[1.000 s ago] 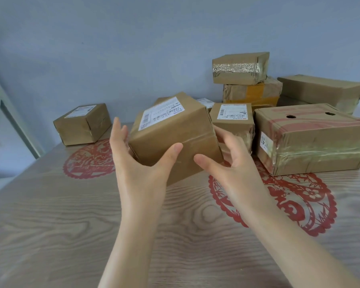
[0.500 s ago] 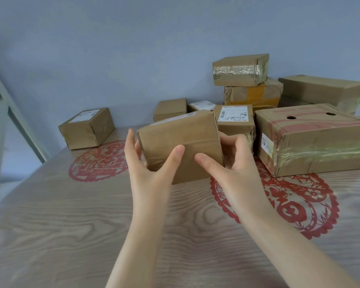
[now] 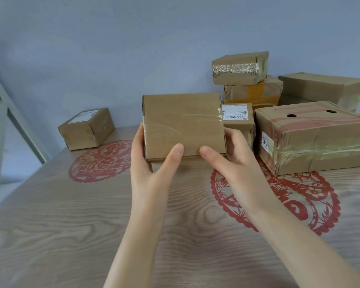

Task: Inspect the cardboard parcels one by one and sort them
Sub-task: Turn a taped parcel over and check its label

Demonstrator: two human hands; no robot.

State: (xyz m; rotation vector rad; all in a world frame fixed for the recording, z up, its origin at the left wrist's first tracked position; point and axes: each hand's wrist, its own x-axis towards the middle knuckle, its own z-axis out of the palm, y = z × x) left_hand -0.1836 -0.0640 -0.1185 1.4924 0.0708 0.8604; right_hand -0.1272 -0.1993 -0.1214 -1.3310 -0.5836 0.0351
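A brown cardboard parcel (image 3: pixel 183 123) is held up in front of me above the table, its plain taped face turned towards me. My left hand (image 3: pixel 152 165) grips its left side, thumb on the front face, fingers behind. My right hand (image 3: pixel 235 161) grips its right side the same way. The label that showed earlier is turned out of sight. A single small labelled parcel (image 3: pixel 86 128) sits apart at the far left of the table.
At the right stand several more parcels: a large box with two holes (image 3: pixel 316 138), a small labelled box (image 3: pixel 238 119), a stack of two taped boxes (image 3: pixel 240 68) and a long box (image 3: pixel 324 88) by the wall. Red paper-cut decorations (image 3: pixel 299 196) lie on the wooden table (image 3: pixel 71 225).
Both hands have rotated the parcel: its labelled face tipped away and the plain taped face now faces me. The parcel sits squarer and a little higher.
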